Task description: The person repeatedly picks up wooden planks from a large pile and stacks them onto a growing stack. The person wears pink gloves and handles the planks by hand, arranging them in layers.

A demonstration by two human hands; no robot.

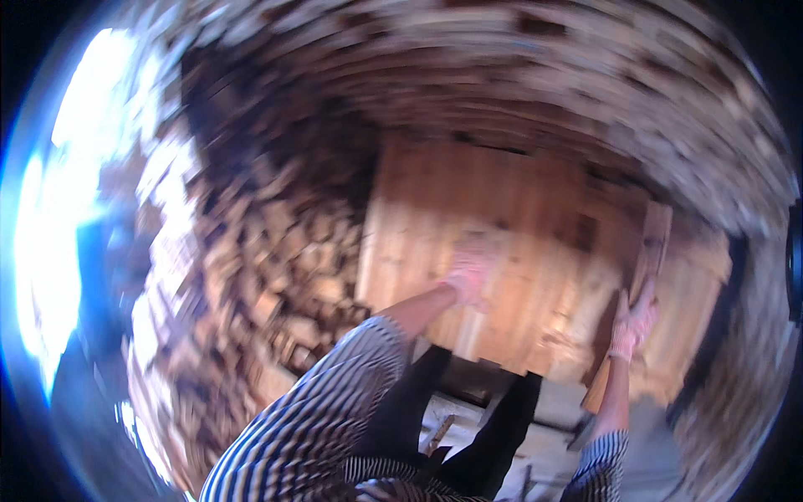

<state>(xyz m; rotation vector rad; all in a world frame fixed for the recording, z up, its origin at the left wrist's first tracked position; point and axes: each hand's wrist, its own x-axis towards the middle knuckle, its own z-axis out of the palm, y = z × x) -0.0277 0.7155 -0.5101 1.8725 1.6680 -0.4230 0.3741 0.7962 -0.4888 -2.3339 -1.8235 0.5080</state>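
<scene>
In front of me lies a broad wooden surface of pale boards. My left hand, in a pink glove, is over the middle of it; motion smears the fingers, so their shape is unclear and nothing held can be made out. My right hand, in a matching glove, is closed around a long narrow wooden plank at the right part of the surface. The plank stretches past the hand both away from me and toward me. Whether it rests on the boards or is lifted, I cannot tell.
A large heap of split firewood lies left of the boards. Stacked wood rises along the far side and curves round to the right. Bright daylight enters at the far left. A thin wooden piece lies on the pale floor between my legs.
</scene>
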